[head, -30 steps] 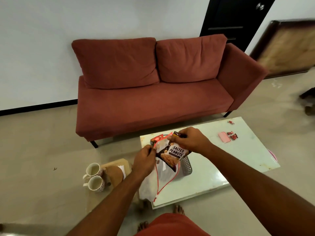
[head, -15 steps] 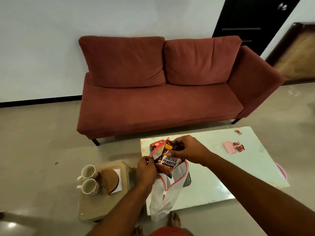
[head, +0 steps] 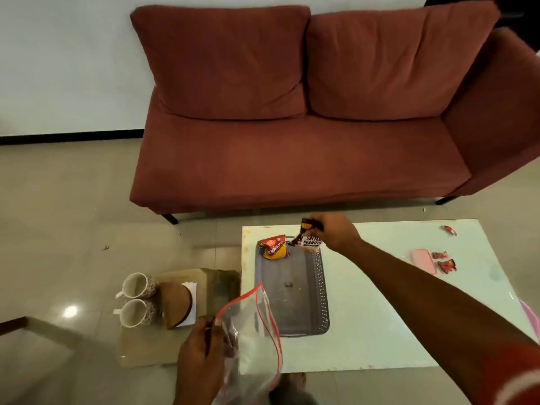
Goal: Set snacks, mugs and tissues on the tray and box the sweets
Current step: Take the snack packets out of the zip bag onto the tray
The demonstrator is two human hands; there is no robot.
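Observation:
My right hand [head: 336, 232] grips a salted peanuts packet [head: 310, 239] at the far right corner of the grey perforated tray [head: 317, 305] on the pale glass table [head: 380, 325]. A red and yellow snack packet [head: 274, 247] lies in the tray's far left corner. My left hand [head: 201, 358] pinches the rim of a clear zip bag [head: 251, 337] with a red seal, hanging over the table's near left edge. Two patterned mugs [head: 136, 301] stand on a low stool [head: 140, 346] to the left, beside a brown round holder [head: 176, 305] and white tissues [head: 191, 287].
A pink box [head: 423, 260] and red wrapped sweets [head: 444, 261] lie on the table's right side, one more sweet [head: 450, 230] at the far right corner. A red sofa [head: 292, 135] stands behind the table. My bare foot [head: 295, 378] shows below the table edge.
My right hand has pulled the peanuts packet out of the zip bag and carried it to the tray's far corner. My left hand lowered the bag. The view tilted down.

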